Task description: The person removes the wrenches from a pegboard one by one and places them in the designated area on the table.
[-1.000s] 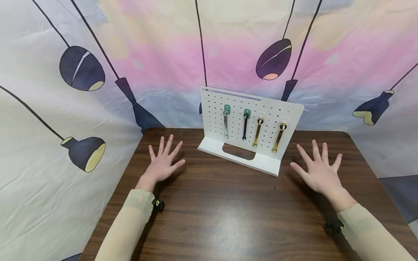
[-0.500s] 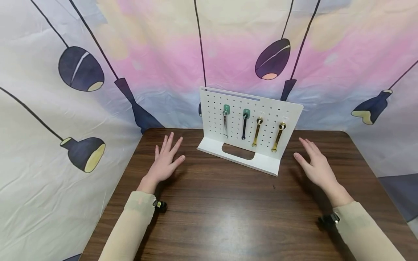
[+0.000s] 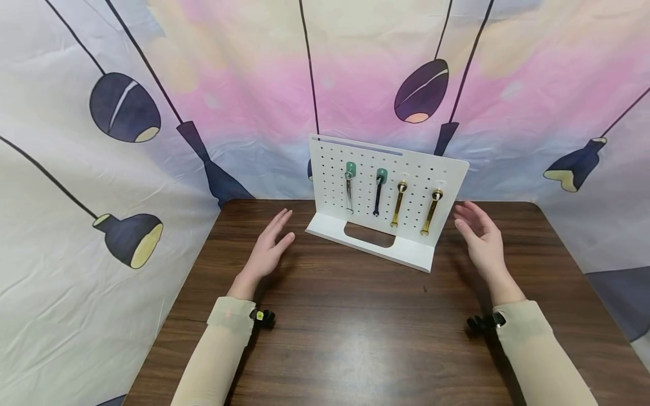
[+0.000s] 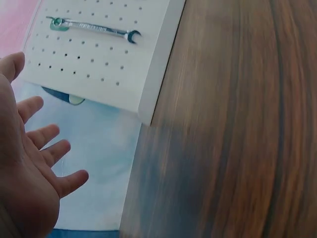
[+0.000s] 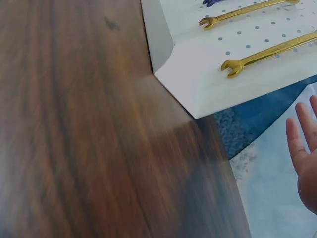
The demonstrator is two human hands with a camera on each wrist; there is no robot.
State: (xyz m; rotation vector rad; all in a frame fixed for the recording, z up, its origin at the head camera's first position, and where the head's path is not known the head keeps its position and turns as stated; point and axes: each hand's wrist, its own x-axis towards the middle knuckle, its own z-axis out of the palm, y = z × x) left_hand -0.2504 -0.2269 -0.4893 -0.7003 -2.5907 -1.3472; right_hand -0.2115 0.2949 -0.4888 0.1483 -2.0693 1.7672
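Both left hand (image 3: 265,254) and right hand (image 3: 486,242), relaxed, are flanking a probably light, stiff pegboard stand (image 3: 413,254), side-grippable, near the desk's (image 3: 330,321) back edge.

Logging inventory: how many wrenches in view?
4, on the board, left to right in head view: silver wrench, dark wrench, gold wrench, second gold wrench. Any behind it would be hidden.

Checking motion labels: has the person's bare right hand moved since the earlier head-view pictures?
Yes: the bare right hand has moved forward and inward, toward the white, upright, perforated board.
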